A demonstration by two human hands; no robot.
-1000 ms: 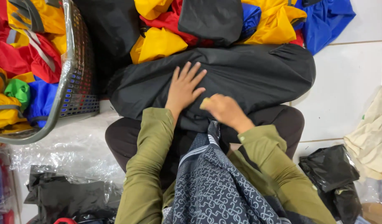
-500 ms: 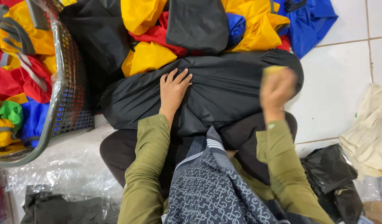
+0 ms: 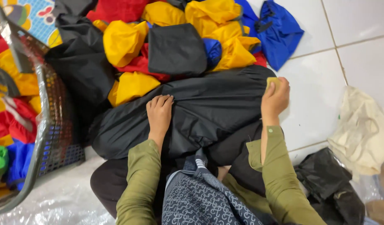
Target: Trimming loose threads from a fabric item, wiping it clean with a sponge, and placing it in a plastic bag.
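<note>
I see the left hand (image 3: 159,113) pressing flat, fingers together, on the black folded garment (image 3: 208,108) on the lap. The right hand (image 3: 275,99) clamps its fingers on a small yellow-green object (image 3: 272,81) at the garment's right end.

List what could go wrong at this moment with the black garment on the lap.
The left hand alone presses the black garment, so its slippery folds may spring open. The right hand, gripping a small yellow piece at the garment's end, could lose it. The garment might slide into the loose pile of coloured fabric.
</note>
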